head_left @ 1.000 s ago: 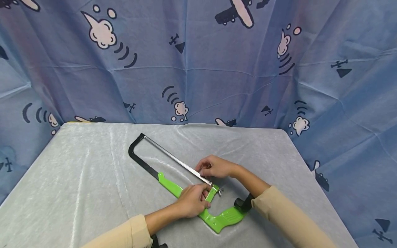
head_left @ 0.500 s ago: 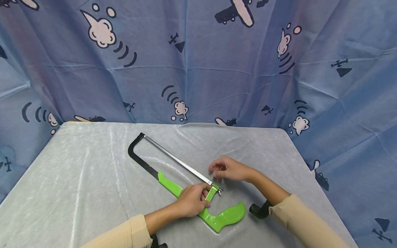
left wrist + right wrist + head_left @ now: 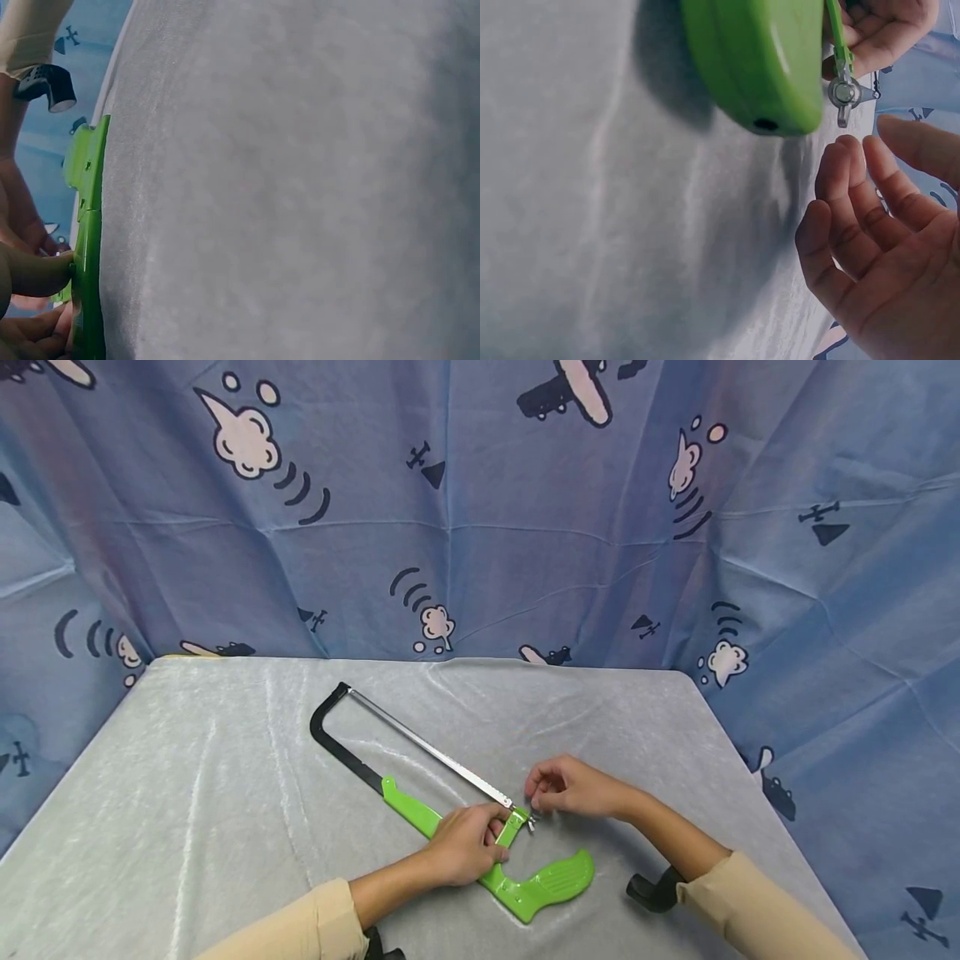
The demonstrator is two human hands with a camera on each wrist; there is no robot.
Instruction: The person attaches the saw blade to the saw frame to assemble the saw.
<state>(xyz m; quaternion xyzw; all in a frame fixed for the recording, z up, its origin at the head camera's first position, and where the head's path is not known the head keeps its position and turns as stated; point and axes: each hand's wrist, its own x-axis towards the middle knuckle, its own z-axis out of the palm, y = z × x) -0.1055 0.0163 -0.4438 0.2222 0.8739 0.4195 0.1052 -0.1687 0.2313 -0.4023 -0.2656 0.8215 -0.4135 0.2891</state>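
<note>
We have the green-and-black hacksaw (image 3: 412, 811) lying on the grey-covered counter (image 3: 225, 793), left grip (image 3: 465, 847) clasping its frame (image 3: 511, 832), right grip (image 3: 573, 787) released and loosely bent, just beside its wing nut (image 3: 844, 93).

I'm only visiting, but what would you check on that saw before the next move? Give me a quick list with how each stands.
1. Left hand gripping the green frame: ok.
2. Blade reaching both ends of the frame: ok.
3. Right hand touching the wing nut: not ok, fingers are close but apart.
4. Wing nut tight: cannot tell.
5. Handle free of both hands: ok.
</note>
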